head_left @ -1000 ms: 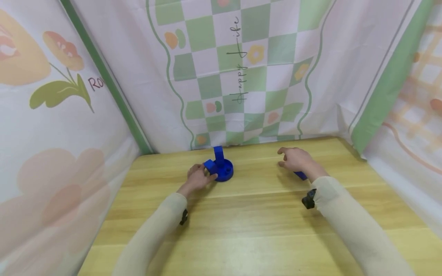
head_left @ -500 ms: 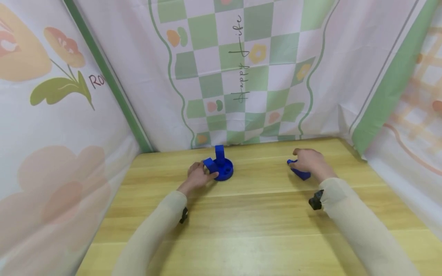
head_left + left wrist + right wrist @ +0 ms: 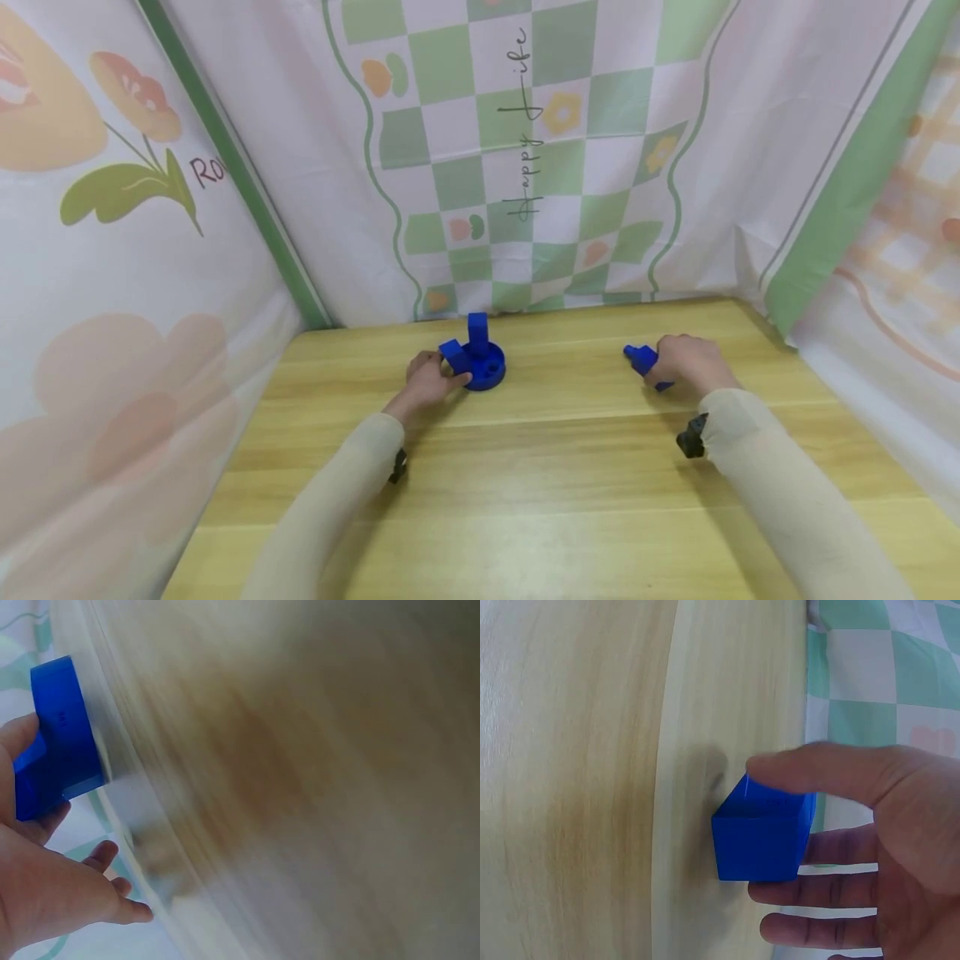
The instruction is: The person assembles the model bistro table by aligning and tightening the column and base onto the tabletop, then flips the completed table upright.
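While the left hand (image 3: pixel 430 382) pinches the blue round base (image 3: pixel 488 385) on the wooden table (image 3: pixel 540 475), the right hand (image 3: pixel 690 365) grips the blue pegged block (image 3: pixel 642 359), well apart from it. Judged risks: uneven left pressure could skid the base; a slack right grip could let the block twist.

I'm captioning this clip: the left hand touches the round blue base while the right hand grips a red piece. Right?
Not quite: the piece the right hand grips is blue, not red, as the right wrist view shows. The left hand does touch the round blue base.
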{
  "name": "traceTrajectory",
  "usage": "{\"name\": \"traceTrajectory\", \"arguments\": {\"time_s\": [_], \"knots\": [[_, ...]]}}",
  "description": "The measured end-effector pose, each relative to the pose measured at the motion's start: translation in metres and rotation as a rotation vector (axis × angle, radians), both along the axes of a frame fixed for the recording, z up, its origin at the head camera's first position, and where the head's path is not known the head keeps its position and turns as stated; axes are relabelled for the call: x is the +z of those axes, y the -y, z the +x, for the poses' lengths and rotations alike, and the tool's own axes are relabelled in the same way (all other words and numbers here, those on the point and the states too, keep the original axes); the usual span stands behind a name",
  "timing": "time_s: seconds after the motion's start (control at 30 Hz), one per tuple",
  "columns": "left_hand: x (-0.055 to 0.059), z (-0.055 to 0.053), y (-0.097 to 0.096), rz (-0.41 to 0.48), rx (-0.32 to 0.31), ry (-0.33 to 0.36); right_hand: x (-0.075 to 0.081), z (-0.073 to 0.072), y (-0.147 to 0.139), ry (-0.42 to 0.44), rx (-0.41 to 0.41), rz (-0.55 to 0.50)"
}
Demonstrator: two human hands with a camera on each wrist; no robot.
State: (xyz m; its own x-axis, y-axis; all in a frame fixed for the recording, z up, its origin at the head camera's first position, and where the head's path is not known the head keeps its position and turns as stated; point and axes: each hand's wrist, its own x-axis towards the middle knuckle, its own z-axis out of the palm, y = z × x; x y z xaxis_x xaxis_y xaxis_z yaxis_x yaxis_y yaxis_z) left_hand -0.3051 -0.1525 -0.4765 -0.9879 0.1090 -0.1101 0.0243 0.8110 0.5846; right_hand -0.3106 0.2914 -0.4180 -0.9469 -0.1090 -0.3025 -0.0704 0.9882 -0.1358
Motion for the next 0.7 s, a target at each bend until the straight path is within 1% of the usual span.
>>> {"name": "traceTrajectory", "arguments": {"time_s": [0.27, 0.4, 0.53, 0.7], "knots": [[-0.001, -0.0004, 0.0, 0.002, -0.004, -0.003, -0.002, 0.0021, -0.0017, -0.022, -0.025, 0.005], [0.0, 0.0017, -0.0005, 0.006, 0.0, 0.011, -0.0034, 0.0028, -0.002, -0.042, -0.036, -0.035], [0.0006, 0.0027, -0.0009, 0.01, 0.002, 0.019, -0.0051, 0.0008, -0.0034, -0.098, -0.041, -0.076], [0.0007, 0.0031, -0.0008, 0.031, 0.004, 0.027, -0.0053, -0.0041, -0.0054, -0.171, -0.04, -0.097]]}}
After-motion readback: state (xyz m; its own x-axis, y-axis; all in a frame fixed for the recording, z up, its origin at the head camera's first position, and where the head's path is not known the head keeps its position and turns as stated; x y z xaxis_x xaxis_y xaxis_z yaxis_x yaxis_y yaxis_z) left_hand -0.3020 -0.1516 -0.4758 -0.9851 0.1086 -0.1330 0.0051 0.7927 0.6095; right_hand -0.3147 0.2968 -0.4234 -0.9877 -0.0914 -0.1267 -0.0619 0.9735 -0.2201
